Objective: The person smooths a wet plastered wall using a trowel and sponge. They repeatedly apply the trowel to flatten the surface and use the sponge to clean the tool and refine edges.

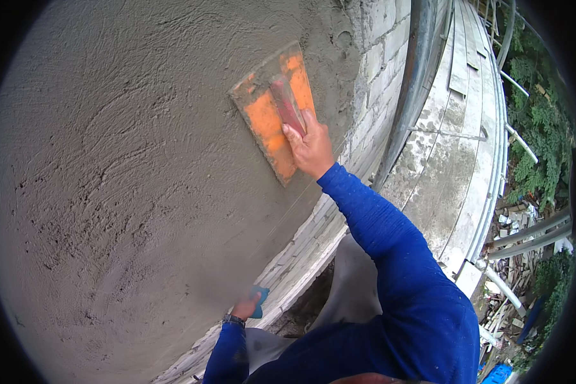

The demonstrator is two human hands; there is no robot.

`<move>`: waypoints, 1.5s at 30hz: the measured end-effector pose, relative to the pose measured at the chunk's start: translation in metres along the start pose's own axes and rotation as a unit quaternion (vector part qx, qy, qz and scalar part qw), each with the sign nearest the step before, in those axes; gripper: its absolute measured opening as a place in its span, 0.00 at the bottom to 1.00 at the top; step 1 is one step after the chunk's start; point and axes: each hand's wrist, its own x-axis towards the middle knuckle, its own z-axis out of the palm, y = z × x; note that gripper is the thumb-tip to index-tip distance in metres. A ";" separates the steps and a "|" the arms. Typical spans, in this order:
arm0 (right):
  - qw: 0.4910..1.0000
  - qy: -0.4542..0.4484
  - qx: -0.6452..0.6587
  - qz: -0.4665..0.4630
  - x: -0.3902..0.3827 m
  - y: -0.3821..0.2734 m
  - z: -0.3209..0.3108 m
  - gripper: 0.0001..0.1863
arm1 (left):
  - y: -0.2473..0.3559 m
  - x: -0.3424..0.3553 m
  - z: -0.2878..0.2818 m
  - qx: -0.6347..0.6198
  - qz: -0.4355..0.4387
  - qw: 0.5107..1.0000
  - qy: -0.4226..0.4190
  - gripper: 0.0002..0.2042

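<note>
My right hand (312, 148) is closed round the worn red handle of an orange plastering float (262, 121). The float's wide tapering face lies against the wet grey plaster (128, 160) on the wall, near the plaster's right edge, and grey mortar covers much of its back. Lower down, close to the bottom edge of the plaster, my left hand (244, 309) is closed on a small teal object (259, 302), whose kind I cannot make out. A grey blur by that hand hides part of it. A dark wristband sits on my left wrist.
Bare pale block wall (384, 54) borders the plaster on the right. A metal scaffold pole (416, 83) stands between it and the plank walkway (451, 160). Past the planks, more poles, greenery (531, 121) and scattered debris (509, 224) lie below.
</note>
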 end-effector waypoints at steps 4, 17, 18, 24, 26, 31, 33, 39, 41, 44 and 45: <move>0.996 -0.001 -0.022 -0.084 0.082 0.003 -0.036 0.16 | -0.031 -0.004 0.008 -0.033 0.008 0.998 -0.060 0.13; 0.997 -0.057 0.034 -0.030 -0.084 0.054 0.025 0.11 | -0.008 -0.003 0.010 -0.021 -0.062 0.996 -0.067 0.13; 0.996 -0.066 0.035 -0.049 -0.062 0.028 0.023 0.11 | -0.014 -0.008 0.010 -0.001 -0.073 0.995 -0.068 0.13; 0.994 -0.014 -0.038 -0.104 0.026 0.051 -0.026 0.13 | -0.016 -0.047 0.008 -0.048 -0.028 0.997 -0.046 0.09; 0.998 -0.008 -0.040 -0.044 0.012 0.107 -0.056 0.14 | 0.005 -0.064 0.003 -0.056 -0.009 0.997 -0.050 0.08; 0.995 -0.012 -0.065 0.068 -0.101 0.205 -0.028 0.15 | -0.037 -0.081 0.002 -0.010 -0.059 0.997 -0.049 0.15; 0.997 -0.033 -0.022 0.073 -0.132 0.168 -0.002 0.15 | -0.012 -0.077 -0.002 -0.042 -0.085 0.994 -0.057 0.16; 0.994 -0.055 -0.017 -0.091 -0.047 0.039 0.013 0.13 | -0.042 -0.064 -0.007 -0.090 -0.119 0.988 -0.028 0.11; 0.996 -0.018 -0.039 -0.080 -0.015 0.057 -0.002 0.13 | -0.027 -0.074 -0.004 -0.069 -0.106 0.992 -0.008 0.11; 0.999 0.025 -0.023 0.010 -0.003 0.108 -0.040 0.16 | -0.032 -0.083 -0.002 -0.084 -0.094 0.992 -0.025 0.14; 0.998 0.042 -0.041 0.031 -0.018 0.141 -0.049 0.17 | -0.037 -0.083 -0.003 -0.093 -0.088 0.991 -0.040 0.17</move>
